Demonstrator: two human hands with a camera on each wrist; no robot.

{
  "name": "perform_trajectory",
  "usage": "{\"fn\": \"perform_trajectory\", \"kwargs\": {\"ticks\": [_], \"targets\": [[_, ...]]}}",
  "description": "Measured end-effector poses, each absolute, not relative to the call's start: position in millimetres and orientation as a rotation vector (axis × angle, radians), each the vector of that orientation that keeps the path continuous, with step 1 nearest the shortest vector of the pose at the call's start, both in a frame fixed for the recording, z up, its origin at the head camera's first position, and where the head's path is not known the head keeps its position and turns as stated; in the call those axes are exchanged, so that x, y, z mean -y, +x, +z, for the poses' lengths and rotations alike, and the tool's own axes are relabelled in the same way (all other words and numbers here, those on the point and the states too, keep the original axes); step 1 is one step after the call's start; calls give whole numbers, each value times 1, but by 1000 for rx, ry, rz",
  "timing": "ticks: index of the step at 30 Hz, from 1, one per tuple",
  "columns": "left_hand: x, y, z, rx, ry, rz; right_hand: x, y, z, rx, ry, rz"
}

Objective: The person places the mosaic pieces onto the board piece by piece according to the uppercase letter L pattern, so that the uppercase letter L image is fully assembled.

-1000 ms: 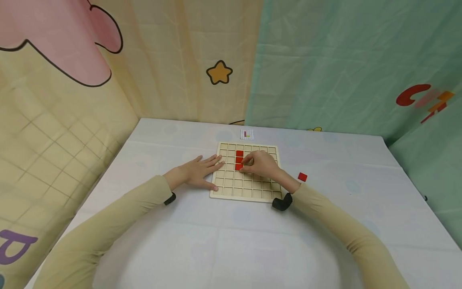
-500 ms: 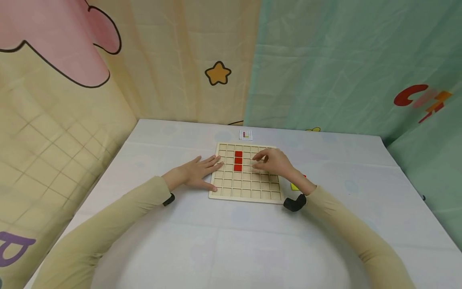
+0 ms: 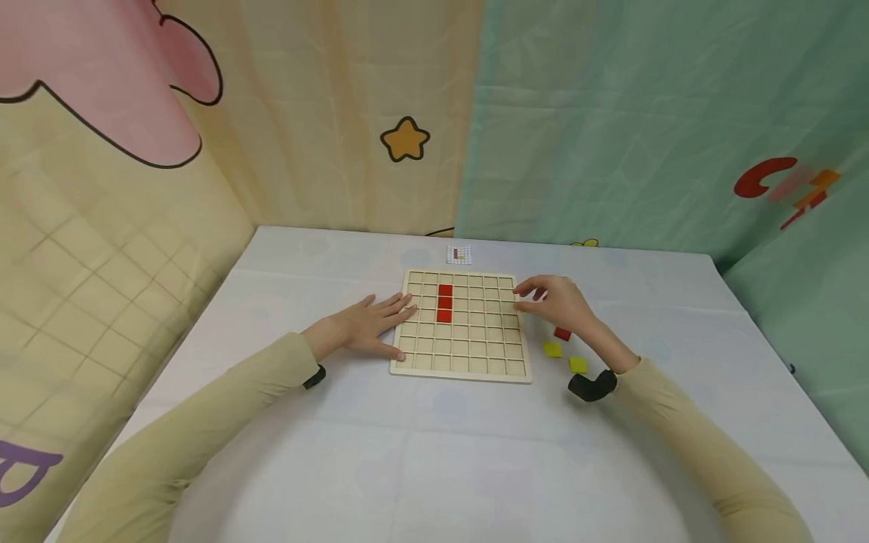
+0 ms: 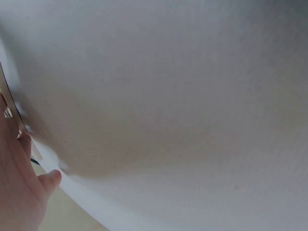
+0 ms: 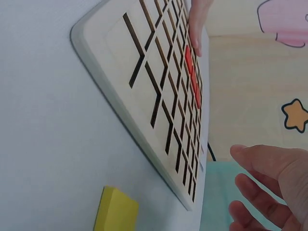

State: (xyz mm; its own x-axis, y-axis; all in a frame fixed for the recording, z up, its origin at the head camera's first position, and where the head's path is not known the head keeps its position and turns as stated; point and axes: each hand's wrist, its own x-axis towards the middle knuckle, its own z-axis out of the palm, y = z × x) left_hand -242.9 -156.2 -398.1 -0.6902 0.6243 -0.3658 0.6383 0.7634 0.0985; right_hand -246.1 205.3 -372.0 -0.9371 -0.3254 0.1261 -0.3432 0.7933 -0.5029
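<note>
A pale wooden grid board lies on the white table, with three red square tiles set in one column of its cells. My left hand rests with spread, straight fingers on the board's left edge. Above the board's right edge hovers my right hand, its thumb and fingers parted and nothing between them, as the right wrist view also shows. Beneath and beside that hand lie a loose red tile, partly covered by it, and two yellow tiles.
Behind the board lies a small card printed with a grid and coloured squares. Printed curtains hang along the table's back and sides. A dark wrist strap sits at the right cuff.
My right hand has withdrawn to the right from the red column to the board's right edge, uncovering the yellow tiles. The left hand stays in place on the board.
</note>
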Motion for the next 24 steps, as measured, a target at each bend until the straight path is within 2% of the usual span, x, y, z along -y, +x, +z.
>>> {"fn": "perform_trajectory", "kwargs": {"ticks": [24], "targets": [[157,-245,-402,-2593,976,-34,-280,-219,-395,3033,365,790]]}}
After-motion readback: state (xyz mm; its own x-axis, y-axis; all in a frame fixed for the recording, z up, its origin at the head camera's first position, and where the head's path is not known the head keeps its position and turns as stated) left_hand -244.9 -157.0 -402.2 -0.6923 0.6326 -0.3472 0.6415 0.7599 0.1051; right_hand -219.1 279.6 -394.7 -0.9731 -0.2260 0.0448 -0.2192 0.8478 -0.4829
